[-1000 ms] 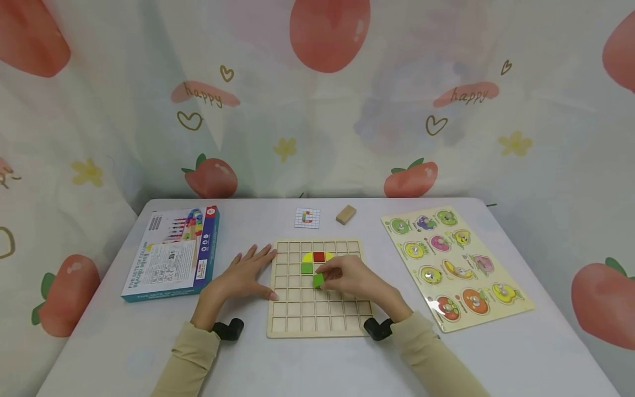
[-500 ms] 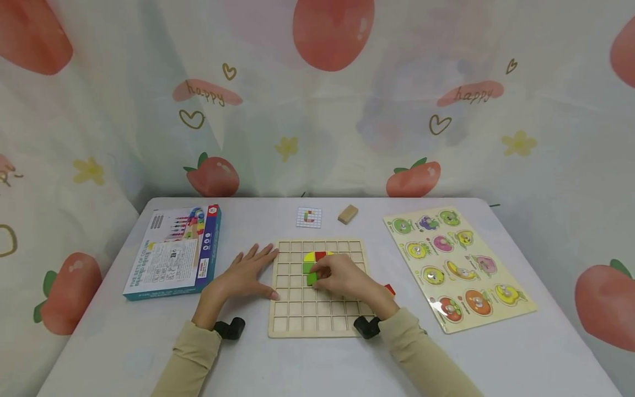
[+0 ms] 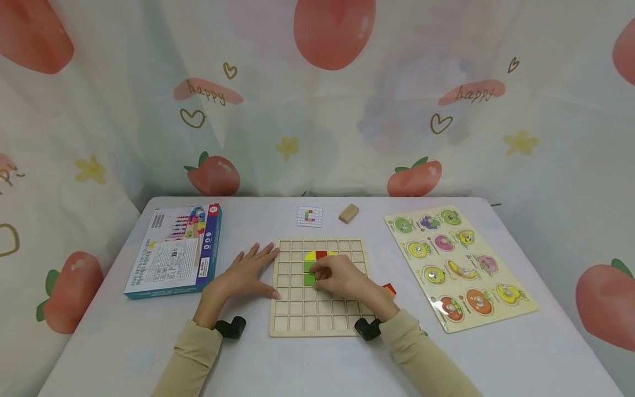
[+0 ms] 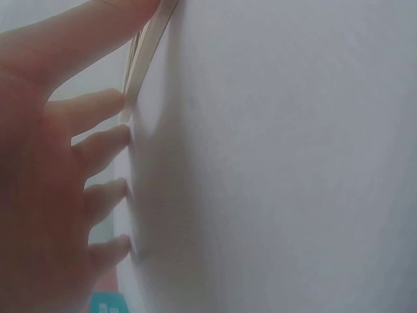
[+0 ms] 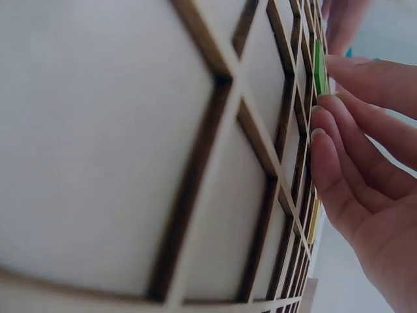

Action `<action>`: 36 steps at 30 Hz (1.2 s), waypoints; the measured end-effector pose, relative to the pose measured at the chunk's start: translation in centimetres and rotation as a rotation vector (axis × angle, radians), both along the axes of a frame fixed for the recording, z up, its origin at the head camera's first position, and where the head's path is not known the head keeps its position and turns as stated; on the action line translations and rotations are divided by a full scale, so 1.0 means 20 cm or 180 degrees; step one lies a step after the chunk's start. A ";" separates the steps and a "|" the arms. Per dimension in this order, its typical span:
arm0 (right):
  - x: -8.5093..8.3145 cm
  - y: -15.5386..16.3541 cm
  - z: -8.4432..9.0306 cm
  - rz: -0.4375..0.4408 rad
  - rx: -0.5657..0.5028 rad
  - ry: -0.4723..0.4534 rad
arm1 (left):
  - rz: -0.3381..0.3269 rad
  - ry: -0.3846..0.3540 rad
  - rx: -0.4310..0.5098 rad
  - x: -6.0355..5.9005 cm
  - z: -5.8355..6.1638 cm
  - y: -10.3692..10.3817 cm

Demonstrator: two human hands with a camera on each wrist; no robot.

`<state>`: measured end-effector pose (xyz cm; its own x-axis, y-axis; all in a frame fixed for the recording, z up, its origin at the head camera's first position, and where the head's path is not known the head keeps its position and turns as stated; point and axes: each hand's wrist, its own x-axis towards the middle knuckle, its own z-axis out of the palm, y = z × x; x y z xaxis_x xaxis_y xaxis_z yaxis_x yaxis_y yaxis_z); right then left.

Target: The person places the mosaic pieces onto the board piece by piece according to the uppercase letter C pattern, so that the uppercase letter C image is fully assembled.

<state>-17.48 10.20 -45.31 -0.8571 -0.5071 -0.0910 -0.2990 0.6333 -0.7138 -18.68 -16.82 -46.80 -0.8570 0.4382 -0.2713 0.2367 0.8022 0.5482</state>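
Nearest us, our right hand rests over the square pale wooden grid board, fingertips pressing the small green square wooden tile into a cell left of the board's centre. The fingers look fairly straight, pushing rather than pinching; how the thumb lies we cannot tell. We judge the tile light, stiff and smooth, best taken by its side edges between thumb and fingertip, since its flat face gives little hold once it is seated. Being square, it has no long axis; it lies flat, edges parallel to the grid bars.

Our left hand lies flat with fingers spread on the white table, holding nothing, fingertips touching the board's left edge.

Just beyond the green tile sit another green tile, a yellow piece and a red tile. A red block lies beside the board's right edge.

Farther off: a white pattern card and a plain wooden block.
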 end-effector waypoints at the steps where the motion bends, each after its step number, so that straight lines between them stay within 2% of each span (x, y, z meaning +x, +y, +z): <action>1: 0.00 0.00 0.00 0.0002 -0.0010 0.0011 | 0.0001 0.0003 0.0001 0.00 0.00 0.00; 11: 0.05 0.12 0.01 0.0003 -0.0059 0.0342 | 0.0039 -0.0030 0.0015 0.01 0.01 0.01; 17: 0.09 0.22 -0.01 -0.0124 -0.0087 0.0313 | 0.0046 -0.0038 -0.0014 0.01 0.01 0.01; 27: 0.15 0.40 0.00 -0.0257 -0.0007 0.0428 | 0.0064 -0.0006 0.0022 0.02 0.02 0.01; 36: 0.19 0.56 0.01 -0.0426 0.0102 0.0268 | 0.0044 0.0031 0.0014 0.02 0.01 0.01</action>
<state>-13.74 21.32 -45.07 -0.9221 -0.3858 -0.0302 -0.2683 0.6936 -0.6685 -18.29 -16.65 -46.65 -0.8655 0.4275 -0.2610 0.2308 0.8029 0.5496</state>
